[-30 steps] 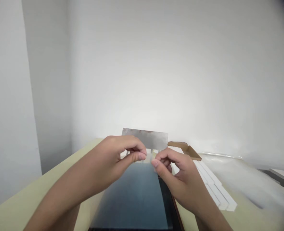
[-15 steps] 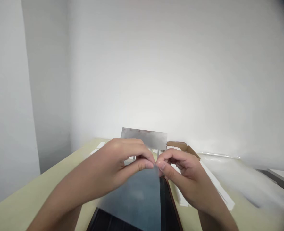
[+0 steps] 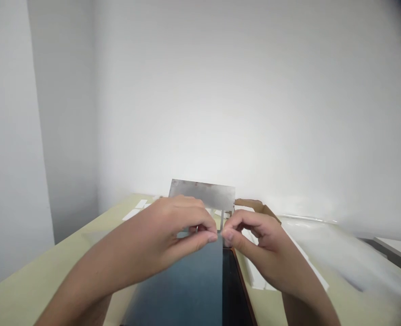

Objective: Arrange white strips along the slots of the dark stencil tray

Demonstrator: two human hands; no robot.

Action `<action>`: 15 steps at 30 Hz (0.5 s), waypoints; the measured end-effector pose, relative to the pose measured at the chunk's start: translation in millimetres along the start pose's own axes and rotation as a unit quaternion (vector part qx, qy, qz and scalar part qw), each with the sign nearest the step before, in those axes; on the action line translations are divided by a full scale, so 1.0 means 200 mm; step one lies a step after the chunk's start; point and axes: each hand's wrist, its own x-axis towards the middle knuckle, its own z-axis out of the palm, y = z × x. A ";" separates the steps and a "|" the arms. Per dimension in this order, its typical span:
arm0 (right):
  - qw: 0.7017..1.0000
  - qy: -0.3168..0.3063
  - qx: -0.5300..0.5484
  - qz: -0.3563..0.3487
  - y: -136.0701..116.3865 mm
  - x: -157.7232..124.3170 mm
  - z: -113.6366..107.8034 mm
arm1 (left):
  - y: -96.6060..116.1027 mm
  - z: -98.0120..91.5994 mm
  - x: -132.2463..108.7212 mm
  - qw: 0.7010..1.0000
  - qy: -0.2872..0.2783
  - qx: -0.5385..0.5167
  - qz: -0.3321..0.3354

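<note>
A thin blue-grey sheet [image 3: 190,280] hangs tilted below my fingers, over a black flat panel [image 3: 232,285] with a reddish-brown rim. My left hand [image 3: 176,231] is closed, its thumb and fingers pinching the sheet's upper edge near the right corner. At that corner my right hand [image 3: 255,237] is closed in a pinch too, thumb against forefinger. A narrow gap separates the two sets of fingertips. Just behind my hands, a grey metal plate [image 3: 203,192] stands tilted up on thin supports. My left hand covers part of the plate and of the sheet's upper edge.
White strips [image 3: 136,212] lie on the pale yellow table [image 3: 24,290] at the left, and longer white pieces [image 3: 260,278] at the right. Behind my right hand is a brown cardboard box [image 3: 258,207]. Clear plastic wrap [image 3: 332,249] spreads farther right, beside a grey-edged object [image 3: 395,253].
My fingertips have moved slightly apart. The sheet has shifted a little left and now covers more of the black panel's lower left part.
</note>
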 end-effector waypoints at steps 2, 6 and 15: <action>1.000 0.001 -0.012 -0.001 0.00 0.00 -0.01 | 0.00 0.00 0.00 1.000 0.000 0.002 0.006; 1.000 -0.024 -0.003 0.004 -0.01 0.01 -0.01 | 0.01 0.00 0.00 1.000 -0.009 0.008 0.005; 0.999 -0.029 -0.013 0.015 -0.02 0.00 -0.01 | 0.00 0.00 0.00 1.000 -0.012 0.019 0.011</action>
